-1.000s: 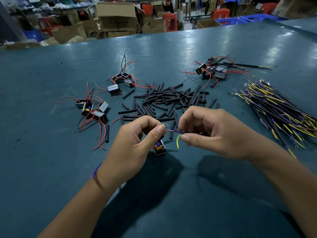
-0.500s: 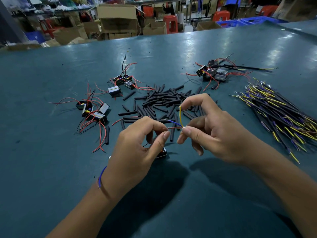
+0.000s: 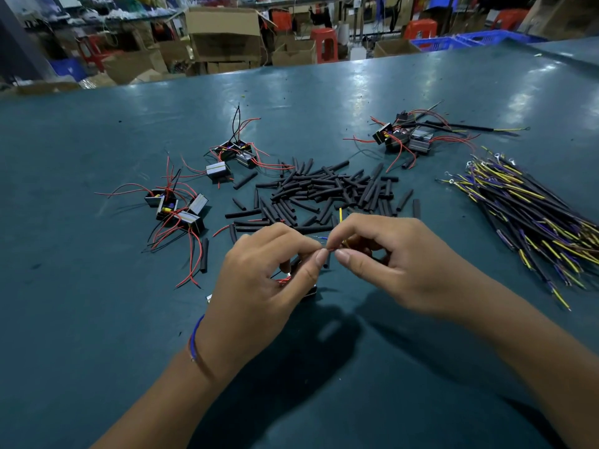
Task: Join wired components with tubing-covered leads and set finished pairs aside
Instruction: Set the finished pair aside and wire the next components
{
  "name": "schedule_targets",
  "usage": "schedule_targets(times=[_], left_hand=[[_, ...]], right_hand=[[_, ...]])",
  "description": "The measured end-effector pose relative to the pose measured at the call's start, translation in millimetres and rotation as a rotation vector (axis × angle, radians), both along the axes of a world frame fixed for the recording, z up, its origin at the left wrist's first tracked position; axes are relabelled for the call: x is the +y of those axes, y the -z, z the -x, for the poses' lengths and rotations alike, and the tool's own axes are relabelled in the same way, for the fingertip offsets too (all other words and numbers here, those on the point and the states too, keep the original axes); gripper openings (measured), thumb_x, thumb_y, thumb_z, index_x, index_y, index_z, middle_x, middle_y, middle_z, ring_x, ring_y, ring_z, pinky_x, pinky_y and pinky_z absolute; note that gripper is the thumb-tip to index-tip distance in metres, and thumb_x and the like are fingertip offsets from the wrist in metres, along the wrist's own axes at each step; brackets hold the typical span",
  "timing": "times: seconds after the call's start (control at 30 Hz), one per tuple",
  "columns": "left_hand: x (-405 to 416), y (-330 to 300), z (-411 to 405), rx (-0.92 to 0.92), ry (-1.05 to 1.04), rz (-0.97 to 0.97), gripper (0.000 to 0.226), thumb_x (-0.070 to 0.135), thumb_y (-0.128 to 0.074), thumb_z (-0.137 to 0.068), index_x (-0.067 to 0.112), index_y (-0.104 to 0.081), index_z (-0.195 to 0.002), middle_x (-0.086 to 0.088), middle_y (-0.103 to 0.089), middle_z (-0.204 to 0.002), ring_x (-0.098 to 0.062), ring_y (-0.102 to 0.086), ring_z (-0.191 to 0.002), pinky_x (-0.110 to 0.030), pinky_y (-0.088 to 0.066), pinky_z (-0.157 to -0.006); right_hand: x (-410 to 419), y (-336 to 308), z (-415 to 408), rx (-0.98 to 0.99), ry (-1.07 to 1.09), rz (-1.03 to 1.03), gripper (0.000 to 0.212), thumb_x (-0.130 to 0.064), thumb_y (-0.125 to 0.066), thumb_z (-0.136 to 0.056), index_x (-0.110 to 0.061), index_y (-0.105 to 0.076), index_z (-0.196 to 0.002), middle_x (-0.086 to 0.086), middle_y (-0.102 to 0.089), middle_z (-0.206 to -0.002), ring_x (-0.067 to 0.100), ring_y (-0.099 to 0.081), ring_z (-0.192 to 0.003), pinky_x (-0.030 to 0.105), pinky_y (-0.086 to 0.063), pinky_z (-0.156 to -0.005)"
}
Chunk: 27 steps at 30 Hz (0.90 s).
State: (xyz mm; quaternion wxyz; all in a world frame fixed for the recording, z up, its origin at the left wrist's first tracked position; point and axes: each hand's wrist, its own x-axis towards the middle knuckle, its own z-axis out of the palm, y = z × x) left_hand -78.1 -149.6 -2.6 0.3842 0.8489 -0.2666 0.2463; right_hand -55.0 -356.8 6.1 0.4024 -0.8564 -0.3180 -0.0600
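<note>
My left hand (image 3: 259, 277) and my right hand (image 3: 389, 264) meet at their fingertips over the teal table (image 3: 97, 319). Between them they pinch thin wire ends; a short blue wire (image 3: 323, 237) shows at the join and a yellow wire end (image 3: 341, 214) sticks up from my right fingers. A small black component with red wires (image 3: 287, 280) sits under my left palm, mostly hidden. Just beyond the hands lies a pile of short black tubing pieces (image 3: 324, 192).
Black components with red leads lie in clusters at the left (image 3: 176, 209), centre back (image 3: 231, 157) and back right (image 3: 405, 137). A bundle of yellow and purple tubing-covered leads (image 3: 525, 212) lies at the right. Cardboard boxes (image 3: 223, 37) and red stools stand beyond the table's far edge.
My right hand has turned and drawn closer to my left, so thumb tips now nearly touch. The yellow wire end swung from hanging down to pointing up behind my right fingers.
</note>
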Motion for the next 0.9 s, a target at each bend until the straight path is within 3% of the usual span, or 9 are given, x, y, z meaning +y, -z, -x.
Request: schedule_targets(times=[0.07, 0.13, 0.3, 0.47, 0.63, 0.9], left_hand=[[1, -1, -1, 0.031, -0.035, 0.039, 0.006, 0.02, -0.069, -0.09, 0.014, -0.071, -0.09, 0.011, -0.064, -0.081, -0.008, -0.057, -0.076, -0.017, -0.042, -0.07], [3, 0, -2, 0.097, -0.087, 0.064, 0.009, 0.022, -0.072, -0.087, 0.016, -0.069, -0.093, 0.013, -0.063, -0.083, -0.008, -0.055, -0.075, -0.009, -0.036, -0.07], [3, 9, -6, 0.17, -0.123, -0.067, 0.018, 0.026, -0.08, -0.082, 0.017, -0.069, -0.094, 0.01, -0.061, -0.083, -0.011, -0.053, -0.073, -0.011, -0.038, -0.067], [0, 16, -12, 0.159, -0.144, -0.134, 0.005, 0.018, -0.076, -0.086, 0.016, -0.072, -0.088, 0.006, -0.06, -0.079, -0.005, -0.051, -0.068, -0.009, -0.036, -0.066], [0, 21, -15, 0.179, -0.157, -0.069, 0.003, 0.018, -0.074, -0.088, 0.017, -0.074, -0.086, 0.01, -0.066, -0.077, -0.006, -0.058, -0.07, -0.011, -0.039, -0.065], [1, 25, -14, 0.3, -0.136, 0.1, 0.005, 0.018, -0.075, -0.088, 0.02, -0.078, -0.085, 0.01, -0.068, -0.069, -0.009, -0.063, -0.063, -0.017, -0.045, -0.057]], right_hand=[[1, 4, -2, 0.009, 0.083, -0.055, 0.007, -0.027, -0.061, -0.097, -0.026, -0.063, -0.09, -0.004, -0.063, -0.073, 0.013, -0.056, -0.066, 0.028, -0.046, -0.063], [0, 8, -6, 0.049, 0.187, -0.081, 0.014, -0.024, -0.065, -0.095, -0.026, -0.061, -0.082, -0.003, -0.061, -0.066, 0.01, -0.052, -0.058, 0.027, -0.044, -0.057], [4, 22, -7, 0.208, 0.332, -0.079, 0.018, -0.027, -0.068, -0.089, -0.026, -0.062, -0.072, -0.009, -0.059, -0.058, 0.004, -0.046, -0.049, 0.016, -0.038, -0.05], [17, 34, -1, 0.247, 0.353, -0.165, 0.017, -0.025, -0.07, -0.089, -0.027, -0.066, -0.073, -0.002, -0.061, -0.061, 0.003, -0.043, -0.048, 0.018, -0.036, -0.048], [27, 40, 3, 0.292, 0.354, -0.324, 0.013, -0.022, -0.071, -0.09, -0.025, -0.071, -0.077, -0.004, -0.065, -0.063, 0.005, -0.05, -0.053, 0.021, -0.04, -0.05], [34, 43, 5, 0.362, 0.296, -0.445, 0.012, -0.02, -0.069, -0.092, -0.025, -0.074, -0.083, -0.01, -0.058, -0.056, 0.002, -0.046, -0.049, 0.018, -0.036, -0.047]])
